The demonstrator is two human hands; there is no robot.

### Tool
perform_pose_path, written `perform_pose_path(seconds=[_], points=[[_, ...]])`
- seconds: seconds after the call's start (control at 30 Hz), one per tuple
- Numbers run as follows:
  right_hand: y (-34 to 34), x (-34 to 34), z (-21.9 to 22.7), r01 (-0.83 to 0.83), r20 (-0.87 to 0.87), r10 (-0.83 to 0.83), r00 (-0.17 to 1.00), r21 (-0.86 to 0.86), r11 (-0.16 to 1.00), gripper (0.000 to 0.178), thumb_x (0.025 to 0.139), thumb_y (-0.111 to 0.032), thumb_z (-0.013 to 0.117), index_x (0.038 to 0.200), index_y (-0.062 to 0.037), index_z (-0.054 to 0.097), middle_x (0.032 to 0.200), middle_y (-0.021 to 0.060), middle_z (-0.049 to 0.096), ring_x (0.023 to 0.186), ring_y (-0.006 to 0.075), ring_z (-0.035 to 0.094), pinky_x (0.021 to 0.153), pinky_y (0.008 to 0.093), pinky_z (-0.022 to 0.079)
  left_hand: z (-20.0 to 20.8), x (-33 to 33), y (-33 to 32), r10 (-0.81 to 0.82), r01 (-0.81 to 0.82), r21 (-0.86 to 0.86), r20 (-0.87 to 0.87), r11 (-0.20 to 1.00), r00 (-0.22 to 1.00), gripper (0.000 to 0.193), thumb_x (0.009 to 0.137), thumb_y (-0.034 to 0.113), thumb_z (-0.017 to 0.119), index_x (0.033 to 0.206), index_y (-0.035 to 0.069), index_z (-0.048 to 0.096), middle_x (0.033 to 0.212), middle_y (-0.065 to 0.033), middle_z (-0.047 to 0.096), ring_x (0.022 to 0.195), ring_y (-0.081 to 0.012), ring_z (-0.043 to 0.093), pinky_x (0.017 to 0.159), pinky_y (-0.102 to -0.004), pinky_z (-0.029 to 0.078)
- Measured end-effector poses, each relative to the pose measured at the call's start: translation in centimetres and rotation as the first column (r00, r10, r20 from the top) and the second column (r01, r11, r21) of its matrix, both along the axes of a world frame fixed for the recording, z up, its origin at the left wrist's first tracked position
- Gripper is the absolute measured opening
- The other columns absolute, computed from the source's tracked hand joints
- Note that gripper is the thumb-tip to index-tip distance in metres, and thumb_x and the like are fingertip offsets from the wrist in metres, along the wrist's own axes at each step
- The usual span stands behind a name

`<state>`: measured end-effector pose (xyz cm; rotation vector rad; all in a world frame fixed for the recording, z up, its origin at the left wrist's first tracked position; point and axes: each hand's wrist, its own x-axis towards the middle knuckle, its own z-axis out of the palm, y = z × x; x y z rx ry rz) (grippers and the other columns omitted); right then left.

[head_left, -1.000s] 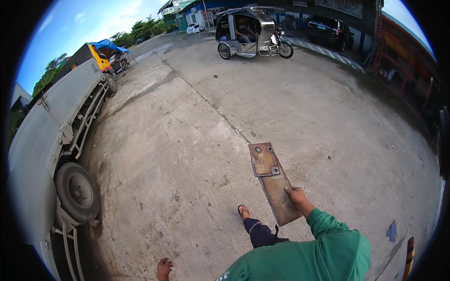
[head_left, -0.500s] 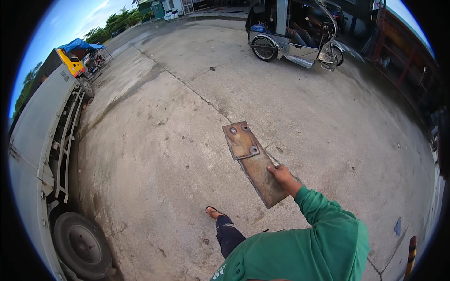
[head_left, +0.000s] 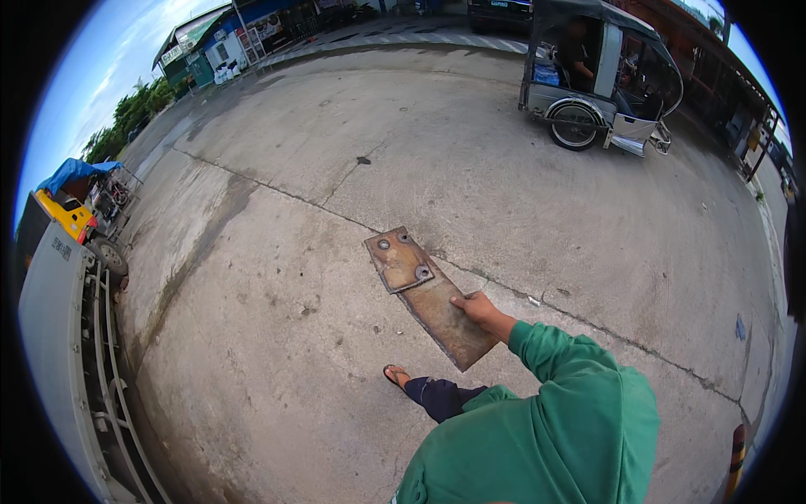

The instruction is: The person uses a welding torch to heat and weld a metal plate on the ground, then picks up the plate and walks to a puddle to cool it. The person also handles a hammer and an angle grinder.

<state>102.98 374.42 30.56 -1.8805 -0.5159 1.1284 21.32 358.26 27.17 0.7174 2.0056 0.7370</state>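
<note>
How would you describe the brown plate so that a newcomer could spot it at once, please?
Start at the grey pavement, then follow the green sleeve to the right hand. It grips the long brown plate by one edge. Only this plate carries a smaller squarish piece with three round spots at its far end.

The right hand's [head_left: 485, 311] fingertips are hidden beneath the plate [head_left: 447, 319]. At left, the rim and lower edge cut off the truck [head_left: 50, 294]; near right, the lower edge crops a striped post [head_left: 736, 462]. The top edge cuts a far car [head_left: 501, 12]. In the tricycle [head_left: 625, 130], a person's [head_left: 578, 67] head is blurred. A blue scrap [head_left: 740, 328] at right is too small to identify.
</note>
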Motion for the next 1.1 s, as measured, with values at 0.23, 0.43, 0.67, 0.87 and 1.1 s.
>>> perform_pose_path(seconds=[0.23,0.43,0.67,0.87,1.1], points=[[33.6,-11.4,-2.1,0.010,0.157,-0.002,0.988,-0.053,0.999,0.058,0.089,-0.048,0.073,0.099,0.0089,0.075,0.092,0.0240,0.075,0.085,0.0329,0.075,0.078,0.0422,0.056,-3.6,-2.7,43.2,-0.116,0.120,-0.060,0.061,0.991,0.991,0.032,0.103,0.032,0.058,0.124,0.008,0.058,0.101,-0.0111,0.065,0.090,-0.0261,0.065,0.072,-0.0429,0.051],[63.2,-20.0,-5.2,0.084,0.154,-0.078,0.985,-0.034,0.996,0.057,0.088,-0.046,0.075,0.102,0.0088,0.075,0.097,0.0248,0.075,0.090,0.0327,0.074,0.081,0.0422,0.055,-10.4,-8.7,66.6,-0.122,0.198,-0.375,0.216,0.906,0.969,0.024,0.102,0.031,0.058,0.114,0.010,0.063,0.091,-0.0090,0.063,0.081,-0.0248,0.062,0.067,-0.0423,0.047],[97.5,-30.3,-5.0,0.163,-0.101,-0.158,0.982,0.053,0.985,0.050,0.098,-0.031,0.069,0.116,0.0147,0.065,0.100,0.0192,0.074,0.082,0.0261,0.074,0.076,0.0369,0.059,-15.4,-27.2,83.8,0.210,0.047,-0.668,0.299,0.743,0.931,0.020,0.101,0.029,0.058,0.102,0.011,0.068,0.079,-0.0065,0.061,0.071,-0.0234,0.059,0.060,-0.0415,0.044],[127.7,-38.8,-9.4,0.067,-0.078,-0.068,0.995,-0.008,0.998,0.056,0.096,-0.035,0.071,0.122,0.0131,0.064,0.112,0.0205,0.072,0.097,0.0289,0.071,0.092,0.0401,0.054,-7.3,-38.9,126.4,-0.260,0.219,-0.249,-0.144,0.943,0.955,0.042,0.096,0.030,0.067,0.125,0.000,0.067,0.105,-0.0103,0.072,0.090,-0.0224,0.069,0.070,-0.0391,0.053],[166.2,-47.3,-12.4,-0.045,-0.011,0.045,0.999,0.038,0.998,0.052,0.097,-0.034,0.069,0.118,0.0129,0.066,0.107,0.0167,0.074,0.090,0.0233,0.071,0.085,0.0346,0.055,-9.4,-48.7,166.2,0.006,0.003,0.040,-0.213,0.999,0.977,0.038,0.098,0.025,0.064,0.123,-0.004,0.065,0.097,-0.0116,0.072,0.082,-0.0175,0.068,0.063,-0.0320,0.050]])
